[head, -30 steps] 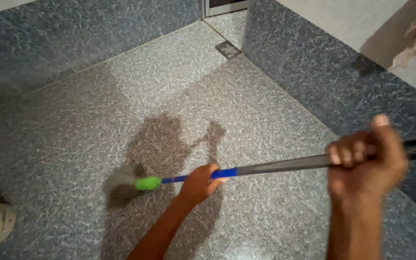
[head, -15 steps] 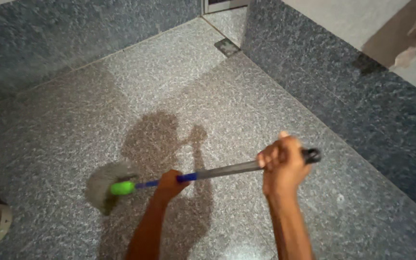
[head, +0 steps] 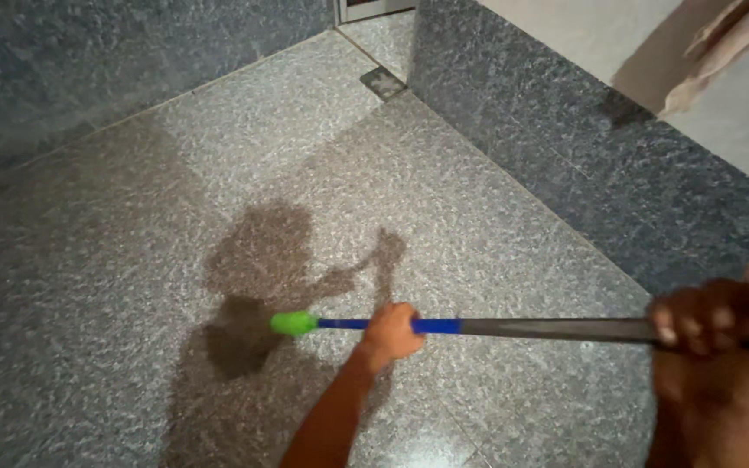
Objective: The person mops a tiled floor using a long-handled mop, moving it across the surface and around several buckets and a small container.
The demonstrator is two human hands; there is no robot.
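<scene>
Two hands clenched on broom handle (head: pixel 530 328): left hand (head: pixel 392 334) low on the blue part, right hand (head: pixel 721 347) at 3 o'clock, top end. Looks light, stiff; green collar (head: pixel 292 323) points 9 o'clock over speckled floor (head: pixel 478 225). Bristles blurred.

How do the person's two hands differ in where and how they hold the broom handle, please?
The left hand closes around the blue section of the broom handle, low down near the green collar; the right hand clasps the grey upper end. The left hand looks small and sharp, far from the camera; the right hand looms large and blurred at the frame's edge. The left forearm shows in full; the right hand's is mostly cut off. Both keep a shut grip on the handle.
</scene>
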